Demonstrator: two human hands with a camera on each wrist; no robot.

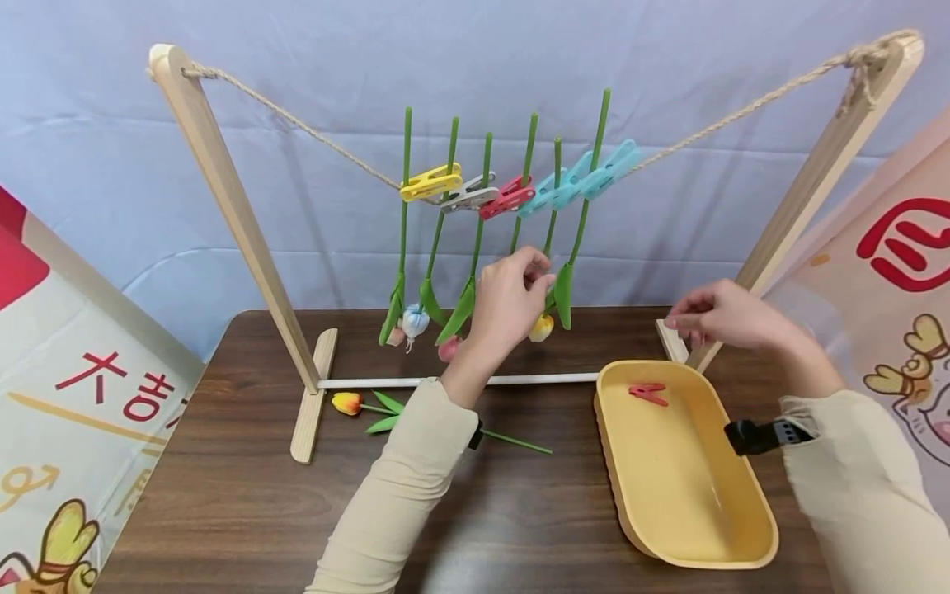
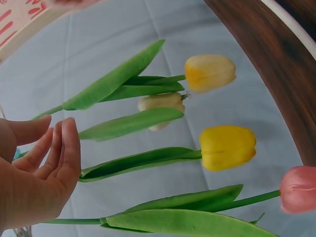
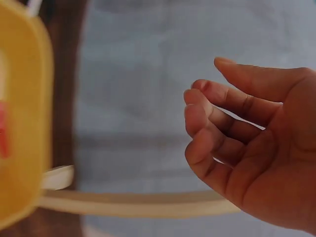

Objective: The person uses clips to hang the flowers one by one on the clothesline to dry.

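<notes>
Several artificial tulips hang heads down from a rope (image 1: 289, 120), clipped by a yellow clothespin (image 1: 430, 181), grey and red (image 1: 508, 196) ones, and light blue clothespins (image 1: 612, 169) at the right. My left hand (image 1: 512, 297) is among the hanging stems, fingers loosely bent and thumb apart, holding nothing. In the left wrist view, its fingertips lie by the leaves of a bright yellow tulip (image 2: 228, 148); a pink tulip (image 2: 298, 189) hangs to one side. My right hand (image 1: 723, 313), relaxed and holding nothing, hovers beyond the yellow tub (image 1: 686, 495) near the right post. A red clothespin (image 1: 649, 394) lies in the tub.
A wooden stand holds the rope between its left post (image 1: 237, 214) and right post (image 1: 809, 198). A white rod (image 1: 549, 379) joins the feet low over the brown table (image 1: 245, 511). One red-and-yellow tulip (image 1: 346, 403) lies on the table, partly behind my left forearm.
</notes>
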